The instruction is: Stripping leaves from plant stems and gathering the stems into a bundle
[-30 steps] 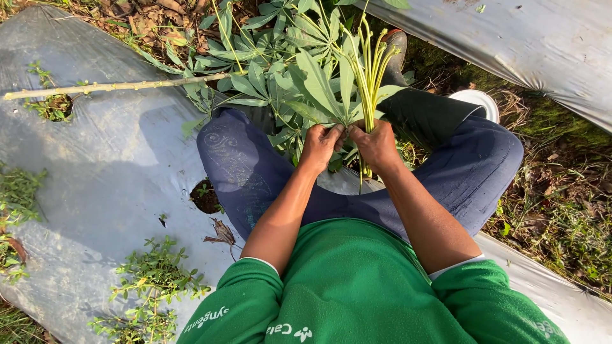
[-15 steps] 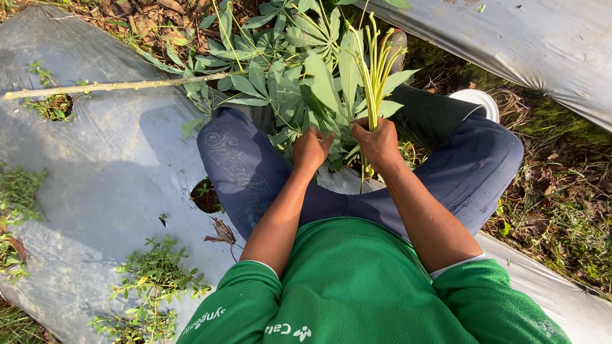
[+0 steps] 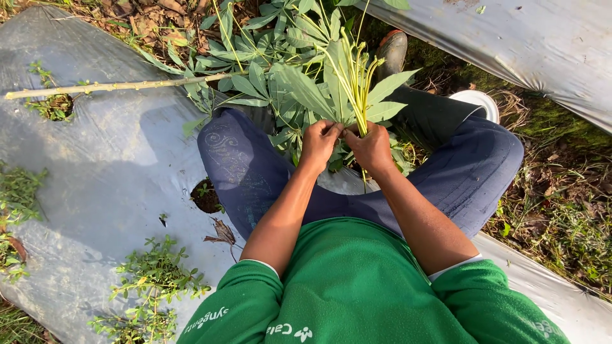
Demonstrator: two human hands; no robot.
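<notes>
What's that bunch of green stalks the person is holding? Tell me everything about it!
The bunch of stalks is a handful of thin, yellow-green leaf stems, bare along most of their length and fanning upward from the grip. A few long, pointed green leaves spread out beside them. The right hand closes around the bottom of the bunch, and the left hand pinches right next to it, so the two hands touch. The bunch stands nearly upright above the person's lap, between the knees, in sunlight.
</notes>
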